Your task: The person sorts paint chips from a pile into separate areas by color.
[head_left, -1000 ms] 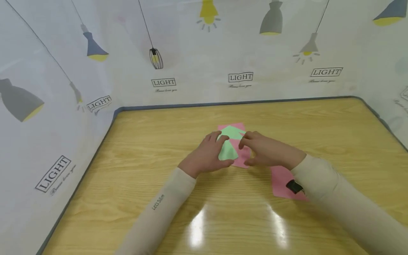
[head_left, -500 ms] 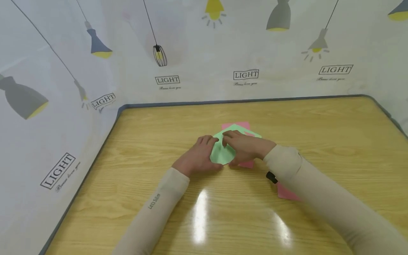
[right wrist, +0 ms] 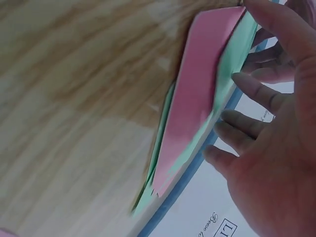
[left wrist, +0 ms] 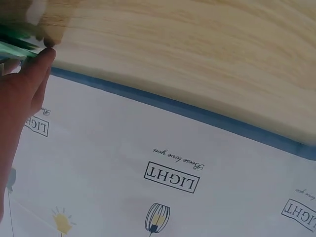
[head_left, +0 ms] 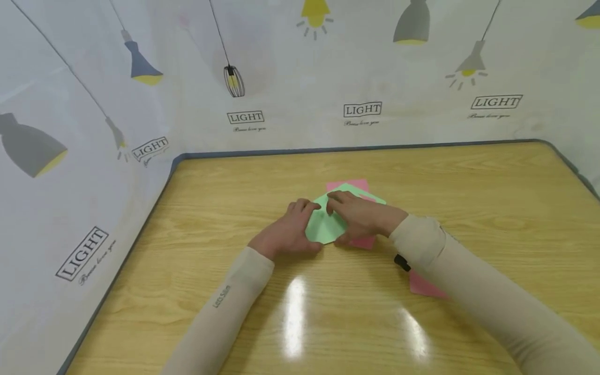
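A folded piece of paper with green (head_left: 323,224) and pink (head_left: 363,242) faces lies on the wooden table. My left hand (head_left: 291,229) holds its left side, fingers at the far part and thumb at the near edge. From the right, my right hand (head_left: 358,213) reaches over it, index finger bent down onto the green face and thumb at the near corner. The right wrist view shows the layers side-on, a pink panel (right wrist: 195,94) between green edges, with the other fingers of my right hand (right wrist: 271,133) loosely spread. In the left wrist view my left fingertips (left wrist: 47,55) meet the green paper (left wrist: 19,48).
Another pink sheet (head_left: 425,285) lies on the table (head_left: 225,192), partly under my right sleeve. A small black device (head_left: 402,263) sits at my right wrist. A white curtain (head_left: 290,67) printed with lamps walls off the back and sides, with a blue-grey strip (head_left: 281,152) along the table edge.
My right hand has moved left onto the paper, and the green face now spreads wider between both hands. My left hand has shifted slightly left. Little differs over the last half second.
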`<act>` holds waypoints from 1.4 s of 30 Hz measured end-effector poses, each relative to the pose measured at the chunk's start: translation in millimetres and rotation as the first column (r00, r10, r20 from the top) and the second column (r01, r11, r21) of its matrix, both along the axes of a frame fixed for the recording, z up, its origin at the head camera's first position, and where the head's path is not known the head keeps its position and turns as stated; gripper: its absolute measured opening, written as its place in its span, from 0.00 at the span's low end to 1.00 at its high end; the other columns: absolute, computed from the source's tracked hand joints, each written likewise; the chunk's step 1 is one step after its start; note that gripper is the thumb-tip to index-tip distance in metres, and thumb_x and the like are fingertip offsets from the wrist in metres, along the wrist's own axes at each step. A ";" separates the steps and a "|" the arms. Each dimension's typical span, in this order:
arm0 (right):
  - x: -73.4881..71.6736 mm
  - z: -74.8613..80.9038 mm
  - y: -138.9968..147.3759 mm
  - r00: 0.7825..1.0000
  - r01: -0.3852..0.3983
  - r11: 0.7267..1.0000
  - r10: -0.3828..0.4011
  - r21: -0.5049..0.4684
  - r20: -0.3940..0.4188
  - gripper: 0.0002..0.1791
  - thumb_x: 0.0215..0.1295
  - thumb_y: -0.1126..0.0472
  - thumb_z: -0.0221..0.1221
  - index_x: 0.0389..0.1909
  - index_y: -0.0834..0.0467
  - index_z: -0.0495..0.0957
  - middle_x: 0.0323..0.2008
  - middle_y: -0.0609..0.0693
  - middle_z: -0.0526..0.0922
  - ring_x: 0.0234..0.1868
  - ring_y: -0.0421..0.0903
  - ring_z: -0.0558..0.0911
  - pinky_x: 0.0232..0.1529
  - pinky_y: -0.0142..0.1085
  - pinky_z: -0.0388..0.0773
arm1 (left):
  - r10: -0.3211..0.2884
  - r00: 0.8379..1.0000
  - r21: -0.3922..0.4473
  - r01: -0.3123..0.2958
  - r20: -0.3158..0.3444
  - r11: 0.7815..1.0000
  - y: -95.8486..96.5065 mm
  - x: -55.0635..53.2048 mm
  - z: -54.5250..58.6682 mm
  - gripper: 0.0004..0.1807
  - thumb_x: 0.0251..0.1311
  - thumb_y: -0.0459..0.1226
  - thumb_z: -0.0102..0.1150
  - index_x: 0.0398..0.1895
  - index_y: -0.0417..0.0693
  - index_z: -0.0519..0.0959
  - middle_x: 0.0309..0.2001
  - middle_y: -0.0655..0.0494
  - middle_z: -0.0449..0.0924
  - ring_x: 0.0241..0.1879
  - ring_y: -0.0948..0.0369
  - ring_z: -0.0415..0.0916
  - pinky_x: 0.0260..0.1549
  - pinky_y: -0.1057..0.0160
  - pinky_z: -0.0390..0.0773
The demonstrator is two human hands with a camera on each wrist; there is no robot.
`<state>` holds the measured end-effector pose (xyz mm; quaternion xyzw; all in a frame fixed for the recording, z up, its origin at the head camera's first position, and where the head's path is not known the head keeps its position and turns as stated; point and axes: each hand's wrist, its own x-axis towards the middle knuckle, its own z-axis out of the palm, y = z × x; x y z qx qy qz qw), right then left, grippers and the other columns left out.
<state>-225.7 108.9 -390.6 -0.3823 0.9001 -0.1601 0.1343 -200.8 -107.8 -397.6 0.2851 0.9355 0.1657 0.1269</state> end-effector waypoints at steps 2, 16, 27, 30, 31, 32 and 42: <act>0.5 0.2 2.0 1.000 -0.005 1.000 0.005 -0.014 -0.017 0.33 0.51 0.49 0.72 0.52 0.60 0.68 0.68 0.63 0.59 0.69 0.59 0.59 0.63 0.49 0.65 | -0.005 1.000 0.039 0.005 0.005 0.999 -1.8 0.2 1.2 0.44 0.53 0.49 0.68 0.70 0.46 0.60 0.66 0.47 0.56 0.63 0.52 0.56 0.56 0.56 0.71; 36.0 17.1 -0.1 0.998 -0.020 0.994 0.014 -0.103 -0.056 0.28 0.55 0.42 0.68 0.48 0.53 0.70 0.57 0.52 0.64 0.59 0.50 0.63 0.54 0.40 0.72 | -0.120 0.992 0.056 0.122 -0.039 0.991 -20.2 29.3 26.9 0.35 0.53 0.49 0.71 0.65 0.58 0.71 0.68 0.47 0.57 0.67 0.51 0.53 0.56 0.54 0.70; 85.6 26.8 -13.0 0.994 -0.106 0.992 0.104 -0.070 -0.034 0.29 0.53 0.45 0.70 0.48 0.54 0.69 0.58 0.54 0.65 0.58 0.50 0.66 0.49 0.36 0.75 | -0.170 0.984 0.149 0.159 0.062 0.976 -42.8 75.5 33.3 0.36 0.46 0.50 0.77 0.59 0.56 0.70 0.64 0.48 0.57 0.62 0.53 0.58 0.52 0.54 0.73; 98.2 22.8 -15.3 0.991 -0.124 0.992 0.121 -0.032 -0.064 0.29 0.53 0.44 0.69 0.49 0.53 0.69 0.60 0.55 0.65 0.58 0.50 0.67 0.50 0.35 0.74 | -0.152 0.985 0.161 0.137 0.085 0.977 -46.4 88.7 28.9 0.38 0.44 0.52 0.78 0.58 0.58 0.70 0.65 0.47 0.55 0.60 0.52 0.60 0.51 0.53 0.74; 102.6 20.7 -16.1 0.990 -0.125 0.992 0.124 -0.018 -0.072 0.29 0.53 0.44 0.69 0.49 0.53 0.69 0.60 0.55 0.65 0.57 0.49 0.67 0.49 0.34 0.74 | -0.150 0.985 0.156 0.135 0.086 0.978 -47.0 92.6 27.0 0.38 0.43 0.53 0.78 0.58 0.58 0.70 0.65 0.47 0.55 0.60 0.53 0.61 0.50 0.54 0.74; 106.9 18.5 -16.8 0.988 -0.129 0.992 0.128 -0.007 -0.080 0.29 0.53 0.44 0.68 0.50 0.53 0.69 0.60 0.55 0.65 0.56 0.49 0.68 0.48 0.34 0.74 | -0.144 0.985 0.147 0.130 0.092 0.981 -47.3 96.1 24.8 0.39 0.42 0.54 0.78 0.58 0.59 0.70 0.65 0.48 0.55 0.59 0.53 0.61 0.50 0.54 0.74; 124.3 -0.5 -22.7 0.953 -0.165 0.984 0.177 0.069 -0.244 0.32 0.51 0.43 0.67 0.52 0.56 0.71 0.57 0.56 0.69 0.55 0.49 0.70 0.47 0.33 0.75 | -0.126 0.987 0.062 0.120 0.105 0.991 -46.1 108.8 8.9 0.39 0.44 0.54 0.76 0.61 0.60 0.70 0.67 0.52 0.54 0.64 0.57 0.56 0.51 0.55 0.74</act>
